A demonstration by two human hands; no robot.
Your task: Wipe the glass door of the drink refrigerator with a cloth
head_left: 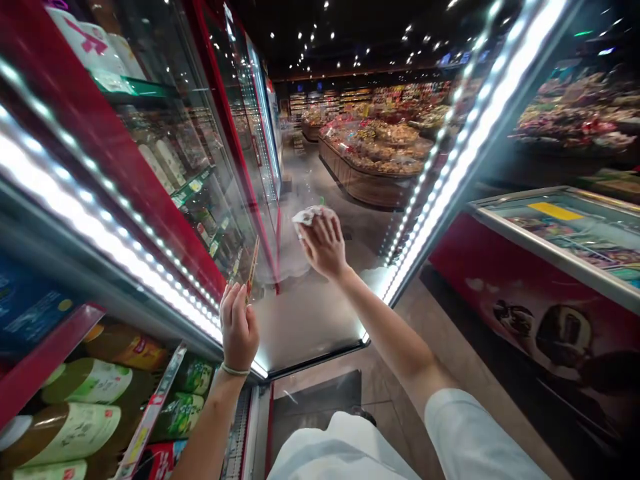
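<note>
A glass cooler door [305, 320] with bright LED strips along its sides stands open before me, fogged in its middle. My right hand [325, 243] presses a crumpled white cloth [307, 215] to the glass, its fingers spread over the cloth. My left hand [240, 327], with a thin band at the wrist, rests against the lit left side of the door. Its fingers point up and lie close together, slightly bent, and no object shows in it.
Large bottles [75, 427] fill cooler shelves at the lower left. A red chest freezer [525, 293] stands on the right. Beyond the glass are more red-framed coolers [235, 133] and a round produce display [370, 180].
</note>
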